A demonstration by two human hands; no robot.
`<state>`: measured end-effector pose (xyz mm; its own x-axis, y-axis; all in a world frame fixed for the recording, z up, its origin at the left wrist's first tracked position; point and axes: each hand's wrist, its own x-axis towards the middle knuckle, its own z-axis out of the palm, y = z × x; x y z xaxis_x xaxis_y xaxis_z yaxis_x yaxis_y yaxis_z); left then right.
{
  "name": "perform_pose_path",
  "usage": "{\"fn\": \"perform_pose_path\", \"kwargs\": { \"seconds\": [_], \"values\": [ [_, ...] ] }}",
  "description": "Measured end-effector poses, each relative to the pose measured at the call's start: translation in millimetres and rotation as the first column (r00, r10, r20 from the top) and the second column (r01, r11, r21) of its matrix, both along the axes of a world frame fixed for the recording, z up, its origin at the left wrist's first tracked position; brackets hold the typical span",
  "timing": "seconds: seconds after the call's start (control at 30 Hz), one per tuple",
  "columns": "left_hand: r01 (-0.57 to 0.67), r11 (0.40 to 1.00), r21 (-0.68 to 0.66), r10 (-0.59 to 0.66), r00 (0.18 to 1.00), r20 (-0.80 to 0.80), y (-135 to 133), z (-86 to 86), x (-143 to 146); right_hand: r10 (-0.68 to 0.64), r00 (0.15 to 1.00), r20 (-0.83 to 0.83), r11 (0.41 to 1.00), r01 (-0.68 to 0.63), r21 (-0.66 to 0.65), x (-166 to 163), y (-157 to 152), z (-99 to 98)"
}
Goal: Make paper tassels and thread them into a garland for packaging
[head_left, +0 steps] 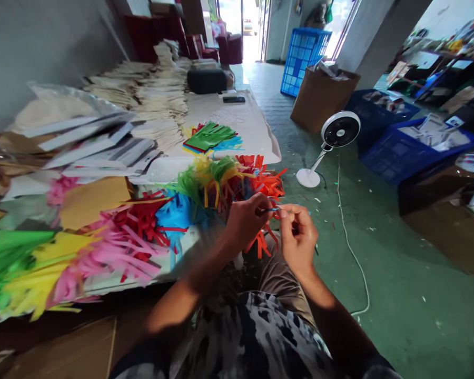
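Note:
Above my lap, my left hand point(249, 220) is closed in a pinch around a thin strand point(274, 209), part pale and part blue, whose exact kind is unclear. Close on its right, my right hand point(300, 231) pinches the same strand between thumb and fingertips. Just behind both hands, fringed orange-red paper point(266, 179) hangs over the table's corner. It runs on into green and yellow fringed paper point(213, 171) to the left. Nearer my left forearm lie a blue fringed bunch point(174, 213) and a dark red one point(144, 221).
Pink point(110, 250), yellow point(49, 263) and green fringed paper point(8, 263) covers the table's left. Flat coloured sheets point(211, 137) lie farther back, near stacked pale bundles point(158, 89). A white fan point(341, 131) stands right, its cord point(349, 247) across the floor. Blue crates point(398, 147) stand beyond.

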<state>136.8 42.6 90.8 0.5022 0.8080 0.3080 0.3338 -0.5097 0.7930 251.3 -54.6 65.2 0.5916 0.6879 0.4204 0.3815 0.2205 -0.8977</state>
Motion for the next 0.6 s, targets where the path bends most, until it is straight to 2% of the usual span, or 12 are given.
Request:
{"fn": "perform_pose_path", "kwargs": {
  "seconds": [0.07,0.13,0.27,0.4,0.5,0.6],
  "values": [
    [-0.004,1.000,-0.026,0.004,1.000,0.013,-1.4,-0.8,-0.5,0.043,0.999,0.032,0.996,-0.040,-0.085,0.3,1.6,-4.2],
    [-0.013,1.000,-0.014,0.013,1.000,0.001,-2.5,-0.6,-1.7,0.059,0.997,0.041,0.992,-0.054,-0.117,1.7,4.1,-7.6],
    [-0.009,0.999,0.045,0.011,0.998,-0.054,-1.4,-0.6,-5.6,0.034,0.999,0.034,0.995,-0.030,-0.095,5.1,8.0,-7.7],
    [0.099,0.995,0.031,-0.100,0.994,0.031,5.7,-1.3,-11.5,0.037,0.998,-0.044,0.997,-0.040,-0.063,9.2,9.9,0.1],
    [0.071,0.977,0.202,-0.073,0.997,0.003,7.8,-2.5,-14.5,0.067,0.991,-0.112,0.996,-0.073,-0.048,10.5,10.9,3.9],
    [0.041,0.903,0.428,0.010,0.993,-0.116,4.2,-6.5,-14.1,0.079,0.983,-0.167,0.996,-0.086,-0.036,9.7,12.3,3.6]
  ]
}}
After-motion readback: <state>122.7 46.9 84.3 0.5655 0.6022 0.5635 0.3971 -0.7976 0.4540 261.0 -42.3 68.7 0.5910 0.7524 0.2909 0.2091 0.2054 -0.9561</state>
